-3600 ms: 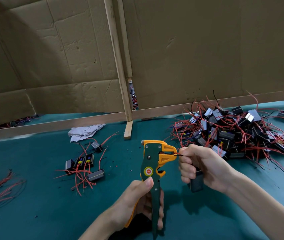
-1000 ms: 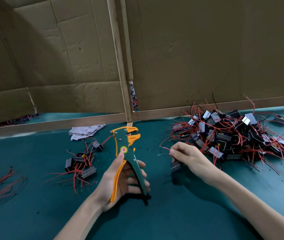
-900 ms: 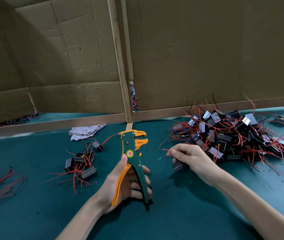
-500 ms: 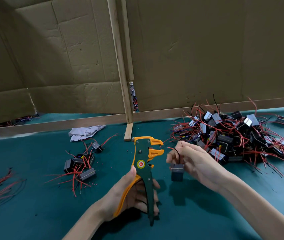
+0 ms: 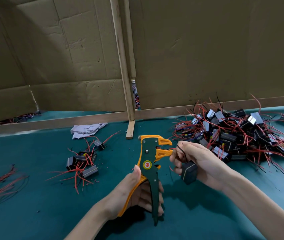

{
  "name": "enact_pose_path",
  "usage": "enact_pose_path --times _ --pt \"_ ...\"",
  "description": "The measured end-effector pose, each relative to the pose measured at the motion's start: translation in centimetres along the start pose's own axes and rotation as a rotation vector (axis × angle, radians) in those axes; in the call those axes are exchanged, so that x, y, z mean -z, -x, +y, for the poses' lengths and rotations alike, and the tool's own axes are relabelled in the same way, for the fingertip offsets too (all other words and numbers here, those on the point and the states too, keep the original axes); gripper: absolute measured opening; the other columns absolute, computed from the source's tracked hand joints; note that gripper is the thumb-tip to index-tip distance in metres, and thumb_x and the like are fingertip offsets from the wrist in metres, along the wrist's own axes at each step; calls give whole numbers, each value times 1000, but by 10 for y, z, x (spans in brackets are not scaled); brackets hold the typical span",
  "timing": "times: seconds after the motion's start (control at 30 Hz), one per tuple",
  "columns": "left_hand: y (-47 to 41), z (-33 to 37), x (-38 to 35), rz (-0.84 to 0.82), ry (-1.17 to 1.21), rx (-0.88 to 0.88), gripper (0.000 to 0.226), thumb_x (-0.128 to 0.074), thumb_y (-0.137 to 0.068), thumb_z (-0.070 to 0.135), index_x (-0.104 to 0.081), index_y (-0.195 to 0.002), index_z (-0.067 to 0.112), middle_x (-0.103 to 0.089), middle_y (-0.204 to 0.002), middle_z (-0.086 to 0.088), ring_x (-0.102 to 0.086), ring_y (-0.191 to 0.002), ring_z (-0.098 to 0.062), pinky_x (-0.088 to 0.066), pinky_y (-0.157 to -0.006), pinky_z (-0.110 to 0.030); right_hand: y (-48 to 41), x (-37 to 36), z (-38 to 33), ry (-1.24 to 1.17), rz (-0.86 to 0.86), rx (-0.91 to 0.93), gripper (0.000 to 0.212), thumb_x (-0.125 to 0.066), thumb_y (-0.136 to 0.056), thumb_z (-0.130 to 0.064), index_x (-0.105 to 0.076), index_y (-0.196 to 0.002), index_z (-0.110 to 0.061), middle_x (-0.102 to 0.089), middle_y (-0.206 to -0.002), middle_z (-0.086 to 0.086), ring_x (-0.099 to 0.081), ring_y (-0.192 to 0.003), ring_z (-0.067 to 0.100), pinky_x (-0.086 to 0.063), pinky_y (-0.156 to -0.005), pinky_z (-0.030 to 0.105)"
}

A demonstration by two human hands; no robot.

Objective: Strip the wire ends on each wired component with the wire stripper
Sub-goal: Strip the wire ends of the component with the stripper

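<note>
Held wire stripper (image 5: pixel 149 163) upright, left hand (image 5: pixel 134 196) grip clamped round its handles, jaws apart; held red wire (image 5: pixel 172 148) tip at them, right hand (image 5: pixel 195 161) grip pinching it, component (image 5: pixel 189 172) beneath.

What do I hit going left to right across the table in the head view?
loose red wires → small cluster of components → wire stripper → held component → large pile of components. The crumpled paper overlaps the small cluster, so it is left out.
</note>
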State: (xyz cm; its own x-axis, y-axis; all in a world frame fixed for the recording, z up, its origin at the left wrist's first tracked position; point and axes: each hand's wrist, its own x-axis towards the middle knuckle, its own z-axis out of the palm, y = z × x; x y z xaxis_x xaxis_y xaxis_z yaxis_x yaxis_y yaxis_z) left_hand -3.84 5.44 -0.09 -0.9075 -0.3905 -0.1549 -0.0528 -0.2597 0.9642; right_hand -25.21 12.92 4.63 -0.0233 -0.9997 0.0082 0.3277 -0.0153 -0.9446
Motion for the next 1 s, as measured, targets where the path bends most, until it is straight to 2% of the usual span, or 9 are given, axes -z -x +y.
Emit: enact_pose_path --times 0.1,0.23,0.4,0.57,0.63,0.7,0.77,0.87,1.0 --pt "2 7 -8 -16 -23 -33 92 -51 -66 85 -60 -103 2 -66 -92 -17 -67 -82 -32 -53 -75 -36 0 -3 -2 5 8 -17 32 -41 -98 -10 -48 -68 -6 -61 -69 10 -49 -53 16 -48 -54 27" --pt "3 8 -14 47 -52 -65 92 -55 -61 85 -59 -96 0 -64 -84 -19 -66 -73 -31 -53 -69 -34 0 -7 -4 18 13 -27 34 -40 -100 -11 -47 -67 -6 -58 -64 8 -49 -51 16 -47 -51 26" --pt "4 4 -16 176 -43 -89 81 -61 -64 81 -62 -82 2 -58 -70 -21 -61 -57 -29 -52 -60 -34 -6 -8 -5 4 -1 -25 39 -41 -99 -10 -53 -61 -11 -56 -65 8 -47 -54 15 -46 -53 27" --pt "-1 0 -21 386 -139 -174 72 -61 -59 85 -57 -61 13 -48 -49 -12 -48 -36 -21 -38 -42 -22 -9 -11 -2 39 -19 -63 19 -56 -84 -24 -49 -71 -11 -59 -70 11 -51 -57 20 -47 -54 27" --pt "-2 -2 -20 354 -53 -164 74 -67 -53 83 -64 -68 10 -56 -58 -16 -56 -45 -26 -46 -47 -27 -8 -10 0 48 -40 -68 21 -54 -87 -28 -47 -77 -11 -61 -69 14 -55 -61 23 -48 -56 25" --pt "-2 1 -17 280 27 -144 82 -71 -50 80 -70 -85 6 -64 -78 -22 -66 -66 -35 -53 -60 -35 -5 -9 2 64 -57 -52 23 -53 -89 -30 -48 -79 -10 -60 -65 13 -57 -66 24 -49 -63 26" --pt "-3 1 -12 236 42 -141 89 -69 -51 81 -68 -97 4 -66 -86 -21 -68 -78 -38 -55 -68 -37 -2 -8 3 91 -50 -53 25 -54 -88 -32 -51 -80 -8 -58 -63 11 -55 -65 23 -48 -74 31" --pt "-6 1 -10 209 86 -125 92 -66 -52 83 -65 -99 4 -67 -87 -18 -68 -79 -37 -55 -70 -39 0 -3 2 85 -7 -54 28 -56 -88 -32 -59 -73 -8 -56 -65 10 -55 -64 22 -49 -81 34" --pt "-7 0 -6 193 113 -106 97 -69 -50 82 -61 -101 0 -66 -87 -20 -68 -78 -38 -55 -70 -40 1 -2 1 44 16 -20 29 -58 -87 -32 -56 -67 -11 -54 -69 8 -53 -64 21 -52 -84 40"
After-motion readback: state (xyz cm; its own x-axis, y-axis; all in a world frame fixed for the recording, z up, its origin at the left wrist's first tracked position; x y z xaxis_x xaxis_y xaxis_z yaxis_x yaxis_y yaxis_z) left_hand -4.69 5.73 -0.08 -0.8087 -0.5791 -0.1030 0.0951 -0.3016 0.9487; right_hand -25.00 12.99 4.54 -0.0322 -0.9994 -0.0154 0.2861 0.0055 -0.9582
